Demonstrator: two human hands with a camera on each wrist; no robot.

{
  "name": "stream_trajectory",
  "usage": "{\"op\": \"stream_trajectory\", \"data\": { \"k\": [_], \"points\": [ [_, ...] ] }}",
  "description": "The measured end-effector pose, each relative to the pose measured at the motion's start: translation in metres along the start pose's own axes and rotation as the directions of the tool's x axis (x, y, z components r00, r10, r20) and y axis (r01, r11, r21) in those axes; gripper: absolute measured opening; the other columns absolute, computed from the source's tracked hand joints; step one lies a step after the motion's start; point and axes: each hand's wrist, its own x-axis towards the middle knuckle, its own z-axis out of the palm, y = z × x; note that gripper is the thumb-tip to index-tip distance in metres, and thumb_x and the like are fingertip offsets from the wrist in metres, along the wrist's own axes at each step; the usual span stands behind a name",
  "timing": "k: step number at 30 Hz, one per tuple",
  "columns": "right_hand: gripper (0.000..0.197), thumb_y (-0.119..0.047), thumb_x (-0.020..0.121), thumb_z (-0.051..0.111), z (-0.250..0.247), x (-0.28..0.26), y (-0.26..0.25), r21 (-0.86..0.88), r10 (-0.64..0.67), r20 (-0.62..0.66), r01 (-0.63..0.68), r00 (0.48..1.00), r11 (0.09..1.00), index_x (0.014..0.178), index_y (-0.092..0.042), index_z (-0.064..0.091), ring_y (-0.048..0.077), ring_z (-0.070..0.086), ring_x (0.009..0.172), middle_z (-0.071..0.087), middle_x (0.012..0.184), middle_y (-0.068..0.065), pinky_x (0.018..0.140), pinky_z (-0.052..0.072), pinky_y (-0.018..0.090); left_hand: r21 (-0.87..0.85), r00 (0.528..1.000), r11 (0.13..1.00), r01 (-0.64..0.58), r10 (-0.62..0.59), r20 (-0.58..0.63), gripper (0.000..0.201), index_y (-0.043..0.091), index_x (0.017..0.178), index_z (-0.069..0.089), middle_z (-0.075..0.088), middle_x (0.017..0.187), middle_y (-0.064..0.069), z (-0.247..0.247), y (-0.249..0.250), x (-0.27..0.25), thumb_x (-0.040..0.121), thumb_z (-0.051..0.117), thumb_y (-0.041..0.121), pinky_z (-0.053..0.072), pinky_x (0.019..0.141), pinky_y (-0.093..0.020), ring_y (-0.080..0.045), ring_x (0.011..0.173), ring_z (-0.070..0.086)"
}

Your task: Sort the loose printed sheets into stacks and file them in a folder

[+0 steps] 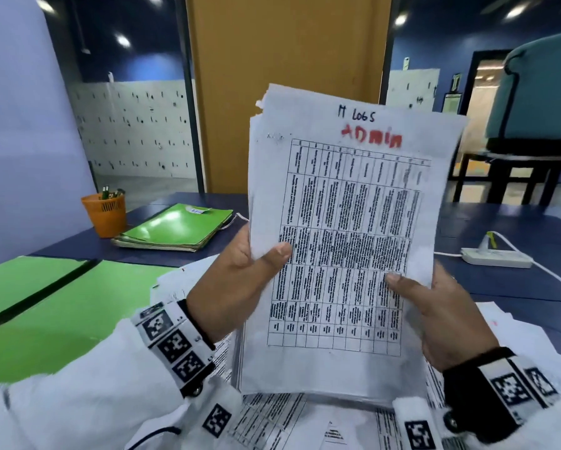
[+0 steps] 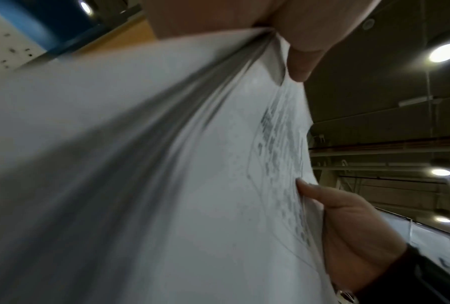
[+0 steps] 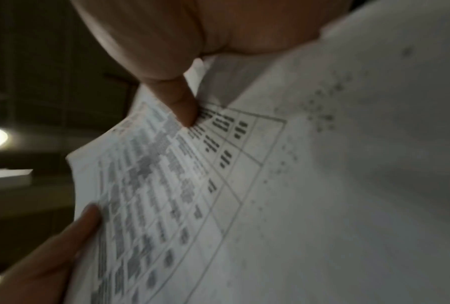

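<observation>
Head view: sheet stack (image 1: 344,241) upright btwn hands, left hand (image 1: 236,280) & right hand (image 1: 441,316) gripping its edges

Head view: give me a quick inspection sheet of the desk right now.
Surface: dark blue desk.
Job's things: stack of sheets held upright, top one marked "ADMIN"; loose sheets beneath; open green folder at left.
Clutter: closed folders; orange pen cup.
Grippers: left hand and right hand grip the stack's side edges.
Cables: white power strip with cord.
Surroundings: wooden door; teal chair.
</observation>
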Motion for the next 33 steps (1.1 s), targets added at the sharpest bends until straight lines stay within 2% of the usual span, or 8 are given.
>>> {"op": "stream_trajectory", "data": {
  "k": [2, 5, 8, 12, 17, 22, 27, 33],
  "points": [
    [0.022, -0.022, 0.094, 0.063, 0.006, -0.006, -0.013, -0.240, -0.169, -0.034, 0.156, 0.985, 0.958, 0.114, -0.027, 0.056, -0.011, 0.063, 0.082, 0.068, 0.095, -0.016, 0.069, 0.043, 0.006, 0.201, 0.994, 0.975, -0.096, 0.106, -0.041, 0.030, 0.021, 0.127, 0.059, 0.076, 0.117, 0.006, 0.004, 0.001, -0.001, 0.099, 0.063, 0.030, 0.051, 0.092, -0.017, -0.002, 0.107, 0.066],
    [0.018, -0.023, 0.096, 0.060, 0.017, -0.014, -0.031, -0.302, -0.340, -0.052, 0.310, 0.939, 0.902, 0.102, -0.036, 0.050, -0.010, 0.061, 0.082, 0.065, 0.092, -0.020, 0.063, 0.041, 0.005, 0.329, 0.961, 0.920, -0.212, 0.258, -0.104, 0.032, 0.025, 0.128, 0.061, 0.073, 0.111, 0.009, 0.009, 0.006, 0.001, 0.101, 0.055, 0.041, 0.048, 0.086, -0.012, 0.001, 0.097, 0.063],
    [0.019, -0.024, 0.094, 0.062, 0.023, -0.015, -0.034, -0.303, -0.344, -0.092, 0.303, 0.934, 0.904, 0.102, -0.034, 0.047, -0.011, 0.060, 0.081, 0.065, 0.091, -0.021, 0.064, 0.040, 0.007, 0.290, 0.933, 0.931, -0.223, 0.290, -0.214, 0.027, 0.029, 0.124, 0.060, 0.072, 0.109, 0.013, 0.008, 0.011, 0.002, 0.100, 0.054, 0.040, 0.046, 0.085, -0.007, 0.004, 0.098, 0.065],
    [0.028, -0.025, 0.091, 0.067, 0.019, -0.017, -0.022, -0.398, -0.144, 0.019, 0.139, 0.989, 0.907, 0.109, -0.030, 0.047, -0.005, 0.061, 0.079, 0.066, 0.091, -0.018, 0.063, 0.042, 0.016, 0.263, 0.932, 0.964, -0.038, 0.129, -0.339, 0.044, 0.020, 0.122, 0.057, 0.072, 0.102, 0.010, -0.007, -0.005, -0.006, 0.087, 0.061, 0.046, 0.049, 0.076, -0.012, 0.009, 0.083, 0.065],
    [0.040, -0.001, 0.088, 0.052, 0.023, -0.015, -0.018, -0.461, -0.086, 0.078, 0.113, 0.993, 0.880, 0.111, -0.032, 0.043, 0.006, 0.064, 0.083, 0.068, 0.094, -0.013, 0.068, 0.046, 0.026, 0.147, 0.894, 0.987, 0.067, 0.006, -0.447, 0.022, 0.019, 0.123, 0.059, 0.075, 0.115, -0.002, -0.017, -0.026, -0.014, 0.102, 0.060, 0.015, 0.053, 0.100, -0.044, -0.019, 0.107, 0.070],
    [0.028, 0.002, 0.086, 0.051, 0.028, -0.015, -0.010, -0.344, 0.107, 0.044, -0.085, 0.993, 0.935, 0.101, -0.021, 0.044, 0.017, 0.056, 0.075, 0.059, 0.089, 0.002, 0.066, 0.043, 0.031, -0.132, 0.882, 0.944, 0.304, -0.331, -0.334, 0.037, 0.024, 0.121, 0.068, 0.076, 0.119, -0.005, -0.015, -0.045, -0.024, 0.088, 0.072, 0.038, 0.047, 0.108, -0.059, -0.030, 0.116, 0.069],
    [0.031, 0.007, 0.085, 0.048, 0.035, -0.015, -0.004, -0.287, 0.127, -0.017, -0.126, 0.992, 0.950, 0.100, -0.021, 0.052, 0.020, 0.056, 0.068, 0.064, 0.086, 0.006, 0.057, 0.041, 0.029, -0.221, 0.833, 0.873, 0.435, -0.483, -0.270, 0.027, 0.010, 0.125, 0.065, 0.078, 0.112, -0.012, -0.015, -0.049, -0.026, 0.100, 0.057, 0.007, 0.052, 0.102, -0.057, -0.034, 0.110, 0.071],
    [0.034, 0.005, 0.082, 0.054, 0.034, -0.016, -0.001, -0.221, 0.102, -0.068, -0.115, 0.992, 0.969, 0.098, -0.025, 0.061, 0.025, 0.067, 0.093, 0.073, 0.093, 0.000, 0.087, 0.052, 0.043, -0.178, 0.854, 0.879, 0.441, -0.473, -0.217, 0.033, 0.002, 0.121, 0.069, 0.075, 0.117, -0.020, -0.034, -0.035, -0.022, 0.092, 0.057, -0.006, 0.047, 0.105, -0.064, -0.047, 0.113, 0.067]
  ]
}}
